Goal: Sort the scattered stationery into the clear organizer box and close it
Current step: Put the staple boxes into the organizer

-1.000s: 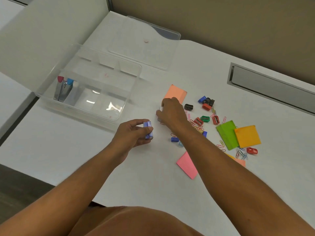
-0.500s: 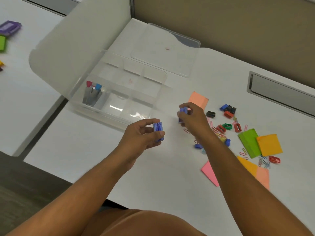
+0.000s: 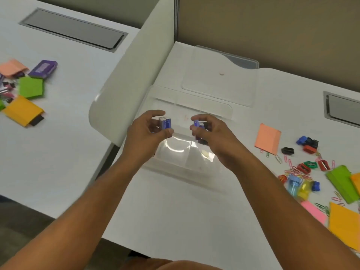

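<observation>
The clear organizer box (image 3: pixel 175 168) sits open on the white desk, its lid (image 3: pixel 220 82) folded back behind it. Both hands hover over the box. My left hand (image 3: pixel 145 133) pinches a small stack of blue staple boxes (image 3: pixel 165 123). My right hand (image 3: pixel 212 133) holds another small blue staple box (image 3: pixel 198 124). Scattered stationery lies to the right: a salmon sticky pad (image 3: pixel 267 138), coloured sharpeners (image 3: pixel 309 165), paper clips (image 3: pixel 294 170), a green pad (image 3: pixel 342 184), an orange pad (image 3: pixel 344 225) and a pink pad (image 3: pixel 313 211).
A white divider panel (image 3: pixel 134 78) stands left of the box. Beyond it, the neighbouring desk holds more pads (image 3: pixel 23 110) and a purple box (image 3: pixel 43 69). A grey cable hatch (image 3: pixel 341 108) is set in the desk at right. The desk's front edge runs near my forearms.
Both hands rose and moved from the desk in front of the box to above it, each carrying its blue staple boxes. The camera view swung left, showing the neighbouring desk.
</observation>
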The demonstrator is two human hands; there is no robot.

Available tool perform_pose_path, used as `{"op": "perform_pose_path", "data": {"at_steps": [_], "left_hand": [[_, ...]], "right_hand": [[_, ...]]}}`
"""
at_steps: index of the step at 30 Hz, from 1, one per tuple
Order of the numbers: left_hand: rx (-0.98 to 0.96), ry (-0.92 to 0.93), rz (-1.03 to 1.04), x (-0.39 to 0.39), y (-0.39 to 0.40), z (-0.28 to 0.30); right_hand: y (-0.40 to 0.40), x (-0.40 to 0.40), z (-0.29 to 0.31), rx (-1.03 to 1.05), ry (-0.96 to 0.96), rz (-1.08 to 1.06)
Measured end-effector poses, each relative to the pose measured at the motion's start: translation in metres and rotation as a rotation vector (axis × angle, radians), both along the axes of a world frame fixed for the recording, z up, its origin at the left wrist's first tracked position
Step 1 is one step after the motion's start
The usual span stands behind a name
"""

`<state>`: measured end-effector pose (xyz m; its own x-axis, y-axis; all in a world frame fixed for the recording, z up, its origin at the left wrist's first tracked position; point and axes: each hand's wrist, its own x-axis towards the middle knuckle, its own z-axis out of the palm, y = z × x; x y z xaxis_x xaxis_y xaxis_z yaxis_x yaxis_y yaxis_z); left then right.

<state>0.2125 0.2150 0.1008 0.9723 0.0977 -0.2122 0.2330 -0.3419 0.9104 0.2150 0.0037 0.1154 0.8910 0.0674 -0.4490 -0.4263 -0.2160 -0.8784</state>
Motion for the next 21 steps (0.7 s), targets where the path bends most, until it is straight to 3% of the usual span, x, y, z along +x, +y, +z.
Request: {"op": "perform_pose_path", "data": {"at_steps": [6,11,21], "left_hand": [[0.479,-0.184,-0.112,0.075,0.024,-0.026],[0.786,-0.223,-0.232,0.099,0.024,-0.041],[0.686,-0.222,-0.170,0.107,0.028,-0.055]], "right_hand": [[0.062,0.077,-0.009,-0.215,-0.258,0.007],[0.093,0.121,-0.030,-0.475,-0.284,0.115],[0.113,0.144,-0.039,-0.767,-0.274,0.272]]}}
